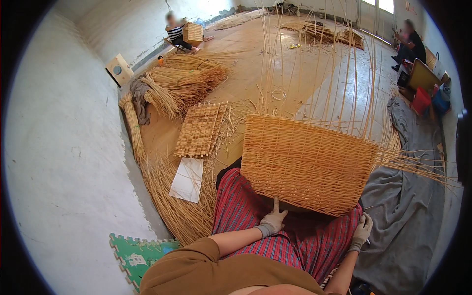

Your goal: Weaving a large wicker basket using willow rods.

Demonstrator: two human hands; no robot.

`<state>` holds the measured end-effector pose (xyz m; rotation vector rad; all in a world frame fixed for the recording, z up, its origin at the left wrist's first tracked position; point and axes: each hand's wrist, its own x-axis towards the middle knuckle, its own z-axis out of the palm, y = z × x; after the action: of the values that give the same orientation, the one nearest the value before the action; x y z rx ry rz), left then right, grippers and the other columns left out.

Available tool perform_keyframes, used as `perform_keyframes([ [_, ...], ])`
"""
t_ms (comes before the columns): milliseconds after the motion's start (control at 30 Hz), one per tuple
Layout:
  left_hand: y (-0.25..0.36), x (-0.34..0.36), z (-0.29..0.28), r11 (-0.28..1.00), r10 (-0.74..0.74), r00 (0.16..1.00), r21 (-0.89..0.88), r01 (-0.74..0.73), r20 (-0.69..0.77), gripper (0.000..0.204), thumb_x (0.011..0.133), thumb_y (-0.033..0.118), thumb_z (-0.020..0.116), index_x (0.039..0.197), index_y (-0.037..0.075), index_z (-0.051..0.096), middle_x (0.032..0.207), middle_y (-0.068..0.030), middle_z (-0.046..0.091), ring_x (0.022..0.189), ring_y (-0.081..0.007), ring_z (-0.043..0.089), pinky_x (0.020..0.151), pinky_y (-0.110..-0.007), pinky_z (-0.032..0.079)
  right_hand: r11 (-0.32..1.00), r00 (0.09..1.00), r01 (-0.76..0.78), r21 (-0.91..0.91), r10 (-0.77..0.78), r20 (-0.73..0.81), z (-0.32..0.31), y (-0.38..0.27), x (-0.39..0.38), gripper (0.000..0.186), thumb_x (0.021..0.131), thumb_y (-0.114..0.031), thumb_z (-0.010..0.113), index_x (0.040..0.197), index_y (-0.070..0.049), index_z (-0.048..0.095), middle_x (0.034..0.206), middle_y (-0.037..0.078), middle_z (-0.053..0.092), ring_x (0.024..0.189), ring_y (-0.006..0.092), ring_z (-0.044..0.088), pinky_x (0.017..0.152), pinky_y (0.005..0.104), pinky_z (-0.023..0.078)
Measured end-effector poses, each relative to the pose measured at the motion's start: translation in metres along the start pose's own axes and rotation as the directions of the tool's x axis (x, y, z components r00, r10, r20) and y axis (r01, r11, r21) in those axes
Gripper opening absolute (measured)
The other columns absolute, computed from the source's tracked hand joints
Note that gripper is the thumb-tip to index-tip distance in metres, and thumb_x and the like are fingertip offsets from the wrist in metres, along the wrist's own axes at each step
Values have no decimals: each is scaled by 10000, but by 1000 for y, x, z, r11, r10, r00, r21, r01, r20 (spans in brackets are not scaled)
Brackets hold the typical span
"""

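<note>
A woven wicker panel (309, 164), part of a basket, rests tilted across my lap, with long uncut canes (355, 83) standing up from its far edge. My left hand (274, 220), in a pale work glove, lies below its near edge. The index finger is stretched toward that edge and the thumb is apart; nothing shows in this hand. At the panel's near right corner, beside my thigh, is my gloved right hand (363, 230). Its fingers are curled, and a small pale tip shows by its wrist side; what it holds is unclear. A striped red cloth (241, 211) covers my legs.
Loose canes (172, 196) and cane bundles (191, 81) lie to the left, near finished woven panels (199, 130) and a white sheet (187, 179). A grey cloth (398, 216) spreads at right. Two people sit farther off, one with a woven box (192, 33).
</note>
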<state>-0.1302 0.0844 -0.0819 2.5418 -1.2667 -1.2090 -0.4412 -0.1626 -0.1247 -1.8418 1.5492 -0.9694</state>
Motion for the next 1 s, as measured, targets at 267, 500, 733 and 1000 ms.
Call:
perform_keyframes([
  [267,0,-1,2,1000,25,999,3,-25,-22,686,876,173,690,1508,247,435,1613,-256,-230,1220,-411,594,1018,-444,515,999,1000,5,-44,-6,-1,-4,-2,-1,295,1026,-278,575,1155,-33,677,1211,106,624,1162,261,582,1033,370,440],
  [500,4,0,-4,1000,15,1000,13,-15,9,689,890,172,681,1519,250,412,1605,-256,-253,1219,-407,596,1008,-448,524,1000,1000,-7,3,7,-9,-1,2,1,283,1023,-257,583,1151,-22,674,1205,103,624,1159,260,587,1034,363,441],
  [733,2,-2,-5,1000,16,1000,19,-16,7,683,892,176,678,1517,252,413,1601,-263,-257,1217,-408,596,1001,-454,529,1000,1000,-5,4,5,-6,-1,2,0,280,1024,-253,582,1149,-21,678,1214,104,622,1165,256,586,1036,367,441],
  [1000,8,-7,4,1000,26,998,6,-26,55,711,896,198,688,1537,250,387,1593,-265,-273,1293,-439,530,1044,-460,501,999,1000,-24,-49,24,-6,-15,10,-7,270,1021,-244,576,1154,-36,685,1224,116,630,1189,265,576,1050,381,431],
])
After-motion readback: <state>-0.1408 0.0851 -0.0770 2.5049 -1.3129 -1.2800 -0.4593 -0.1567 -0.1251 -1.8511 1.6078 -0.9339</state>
